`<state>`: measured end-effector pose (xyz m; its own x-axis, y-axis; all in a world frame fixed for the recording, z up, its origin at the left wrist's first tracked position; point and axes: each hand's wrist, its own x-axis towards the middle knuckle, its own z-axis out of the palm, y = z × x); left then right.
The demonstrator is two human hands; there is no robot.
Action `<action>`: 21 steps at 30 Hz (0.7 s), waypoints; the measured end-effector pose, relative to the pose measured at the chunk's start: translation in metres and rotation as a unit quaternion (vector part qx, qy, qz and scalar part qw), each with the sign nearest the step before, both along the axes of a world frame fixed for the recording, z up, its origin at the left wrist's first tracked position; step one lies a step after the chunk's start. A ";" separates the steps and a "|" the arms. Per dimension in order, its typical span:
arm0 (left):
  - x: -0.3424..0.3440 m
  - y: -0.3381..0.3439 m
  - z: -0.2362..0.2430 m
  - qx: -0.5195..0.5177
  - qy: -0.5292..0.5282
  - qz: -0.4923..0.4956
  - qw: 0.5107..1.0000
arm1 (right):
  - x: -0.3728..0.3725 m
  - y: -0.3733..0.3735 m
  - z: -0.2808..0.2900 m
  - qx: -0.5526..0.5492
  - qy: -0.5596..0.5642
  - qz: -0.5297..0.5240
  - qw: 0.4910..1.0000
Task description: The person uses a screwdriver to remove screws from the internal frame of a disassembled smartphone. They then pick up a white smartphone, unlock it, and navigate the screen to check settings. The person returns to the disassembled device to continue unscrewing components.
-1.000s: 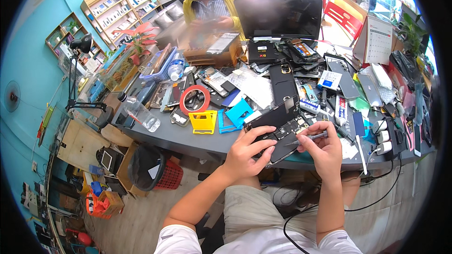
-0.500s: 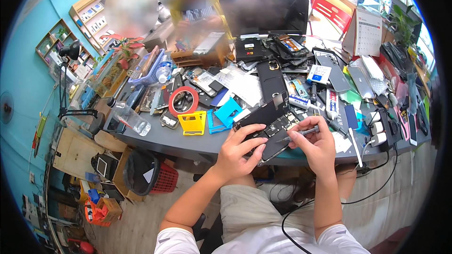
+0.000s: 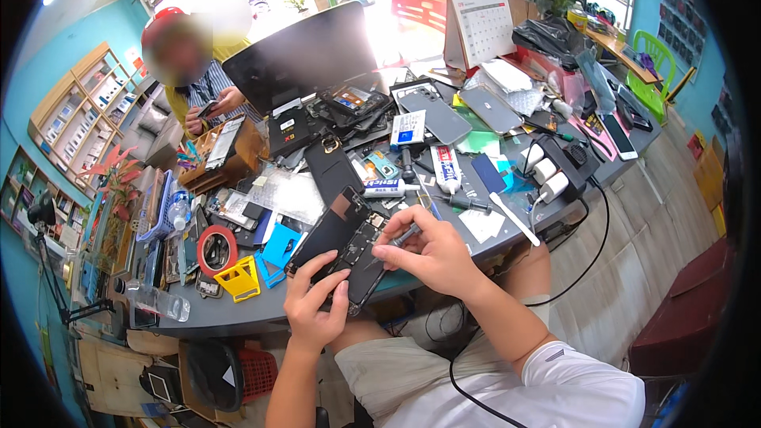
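Observation:
My left hand (image 3: 313, 309) is wrapped round the lower left of an opened black phone (image 3: 361, 265), its dark screen part (image 3: 321, 230) tilted up beside the exposed board. My right hand (image 3: 416, 250) pinches a slim grey metal tool (image 3: 404, 238), its thin tip over the lower part of the phone's insides; whether it touches cannot be told. Just left of the phone are a blue stand (image 3: 281, 242), a yellow stand (image 3: 242, 277) and a red tape roll (image 3: 204, 250).
The grey desk (image 3: 198, 313) carries phone parts, glue tubes (image 3: 446, 170), a power strip (image 3: 575, 160), a calendar (image 3: 479, 28) and a monitor (image 3: 293, 59). Across it a person (image 3: 190, 87) handles a phone. Below are cables, a bin (image 3: 214, 372) and a dark red box (image 3: 674, 309).
My view has turned to the right and tilted, so the desk appears rotated. Both hands still hold the phone and tool. The person opposite now shows more clearly, with a phone.

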<state>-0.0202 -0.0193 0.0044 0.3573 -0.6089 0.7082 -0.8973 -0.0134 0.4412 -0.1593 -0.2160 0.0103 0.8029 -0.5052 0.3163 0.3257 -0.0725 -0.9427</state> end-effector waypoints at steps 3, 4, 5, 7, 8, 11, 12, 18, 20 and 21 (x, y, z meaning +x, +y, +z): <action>0.000 0.002 -0.001 0.008 -0.026 -0.004 1.000 | -0.003 0.002 0.001 0.014 0.004 0.004 1.000; 0.000 0.001 -0.001 0.008 -0.024 -0.006 1.000 | -0.003 0.002 0.002 0.013 0.006 0.004 1.000; 0.000 0.000 0.000 0.009 -0.022 -0.007 1.000 | -0.003 0.001 0.002 0.012 0.008 0.004 1.000; -0.001 0.004 0.002 0.013 -0.020 -0.002 1.000 | -0.001 0.001 0.001 0.004 0.003 0.008 1.000; -0.002 0.005 0.003 0.014 -0.019 0.000 1.000 | -0.001 0.001 0.000 0.001 0.000 0.010 1.000; 0.000 0.005 0.000 0.005 -0.012 -0.006 1.000 | 0.001 0.003 0.000 0.009 -0.001 0.007 1.000; 0.001 0.006 -0.001 0.001 -0.010 -0.004 1.000 | 0.001 0.004 0.000 0.009 0.007 0.006 1.000; 0.005 0.005 0.000 -0.013 -0.007 -0.018 1.000 | 0.001 0.007 0.001 0.043 0.003 -0.009 0.999; 0.006 0.006 -0.001 -0.023 -0.001 -0.020 1.000 | 0.001 0.008 0.004 0.042 0.009 -0.003 0.999; 0.007 0.007 -0.002 -0.026 0.001 -0.023 0.999 | 0.002 0.008 0.005 0.045 0.010 -0.002 0.999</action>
<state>-0.0136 -0.0127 0.0020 0.3316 -0.5862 0.7392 -0.8958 0.0503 0.4417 -0.1577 -0.2079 0.0152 0.8064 -0.5348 0.2525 0.3059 0.0119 -0.9520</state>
